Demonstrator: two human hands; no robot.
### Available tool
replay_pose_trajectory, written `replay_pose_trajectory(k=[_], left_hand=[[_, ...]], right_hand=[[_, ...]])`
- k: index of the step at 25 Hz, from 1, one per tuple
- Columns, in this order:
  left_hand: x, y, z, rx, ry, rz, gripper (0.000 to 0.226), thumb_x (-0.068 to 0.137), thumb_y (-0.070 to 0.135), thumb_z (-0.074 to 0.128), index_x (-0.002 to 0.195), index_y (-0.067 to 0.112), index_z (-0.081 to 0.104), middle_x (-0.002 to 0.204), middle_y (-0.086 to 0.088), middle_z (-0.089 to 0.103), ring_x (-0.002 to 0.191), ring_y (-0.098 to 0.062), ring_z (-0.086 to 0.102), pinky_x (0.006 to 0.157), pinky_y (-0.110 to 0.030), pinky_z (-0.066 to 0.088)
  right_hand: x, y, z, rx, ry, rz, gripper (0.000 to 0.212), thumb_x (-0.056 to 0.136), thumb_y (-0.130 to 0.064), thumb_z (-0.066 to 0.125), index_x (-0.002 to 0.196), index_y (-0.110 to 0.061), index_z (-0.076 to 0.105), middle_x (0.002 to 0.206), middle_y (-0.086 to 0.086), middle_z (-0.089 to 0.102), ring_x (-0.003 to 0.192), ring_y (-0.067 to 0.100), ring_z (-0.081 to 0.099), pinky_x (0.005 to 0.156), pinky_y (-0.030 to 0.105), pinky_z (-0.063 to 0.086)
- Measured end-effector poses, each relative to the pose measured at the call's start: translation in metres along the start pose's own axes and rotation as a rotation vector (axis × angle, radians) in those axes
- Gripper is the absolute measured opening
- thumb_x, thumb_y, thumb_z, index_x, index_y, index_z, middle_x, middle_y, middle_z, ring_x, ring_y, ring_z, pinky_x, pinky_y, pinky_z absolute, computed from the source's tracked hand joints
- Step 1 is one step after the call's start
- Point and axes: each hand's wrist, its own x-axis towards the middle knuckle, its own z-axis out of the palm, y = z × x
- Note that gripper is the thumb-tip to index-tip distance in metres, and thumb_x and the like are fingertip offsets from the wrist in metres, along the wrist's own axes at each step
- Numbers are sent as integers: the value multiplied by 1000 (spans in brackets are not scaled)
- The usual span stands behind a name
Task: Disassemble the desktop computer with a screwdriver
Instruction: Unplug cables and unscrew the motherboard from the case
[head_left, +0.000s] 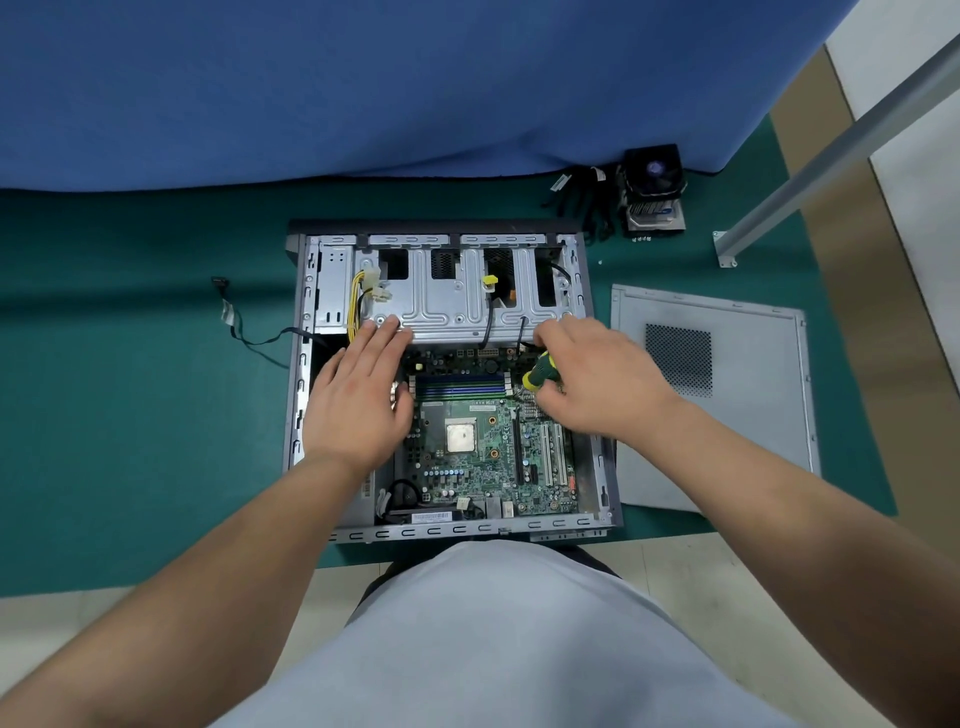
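Lying flat on a green mat (130, 415), open side up, the desktop computer case (449, 384), with its long axis running away from the body and the drive cage (462, 296) at the far end, close to the blue backdrop (363, 88). Leaving open mat wide to the left, apart from a loose black cable (244, 327) trailing from the case's left wall. Crowding the right edge, the removed side panel (737, 395), flat and just beside the case, partly under its near right corner. Sitting inside, the green motherboard (488, 447), bare processor (461, 437) near its middle. Resting beyond the panel, well apart at the far right, a cooler fan (652, 189) beside a bundle of black cables (587, 200). Pressing down with straight, spread fingers, the left hand (358, 400), fingertips touching the cage's near edge. Gripping a green and yellow screwdriver (540, 371), the right hand (597, 379), fingers curled round the handle, shaft slanting down and leftward toward the board's far right corner.
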Motion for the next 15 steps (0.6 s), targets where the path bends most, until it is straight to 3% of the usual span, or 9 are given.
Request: replay_pose_trajectory(k=[3,5,7,10,13,15], left_hand=[[0,0,0,-20,-8,-9,71,94,35,51,160,31,25,168,11,23,157,-11,15,120,-42,32],[-1,0,-1,-29,-14,-10,71,94,35,51,160,31,25,168,11,23,157,-11,15,119,-42,34],[-1,1,-1,-31,-17,-11,71,94,34,51,160,31,25,168,11,23,157,-10,14,119,-42,34],[-1,2,-2,-34,-17,-14,72,93,34,53,160,31,26,168,12,23,156,-10,15,116,-41,36],[-1,1,-2,-41,-14,-18,72,93,33,54,159,32,27,168,13,24,156,-9,15,111,-39,41],[0,1,-3,-50,-24,-20,72,93,32,54,160,32,26,168,13,23,156,-8,14,105,-37,47]], right_hand=[[2,-3,2,-45,30,102,41,102,-59,26,113,-22,37,72,-4,52,62,22,53,48,29,41],[2,-3,3,25,-21,32,33,97,-44,38,119,-20,41,88,-1,54,79,24,57,58,37,52],[2,-4,4,112,-72,9,43,91,-41,45,128,-20,41,108,2,52,94,23,55,69,40,55],[1,-6,9,155,-4,51,38,102,-42,44,131,-17,43,113,5,54,92,25,58,67,36,48],[-2,-6,12,240,-25,25,41,91,-21,54,131,-14,49,122,6,52,113,27,50,93,40,48],[-4,-8,13,251,-9,107,42,96,-31,53,135,-17,47,126,7,52,114,28,52,93,43,51]])
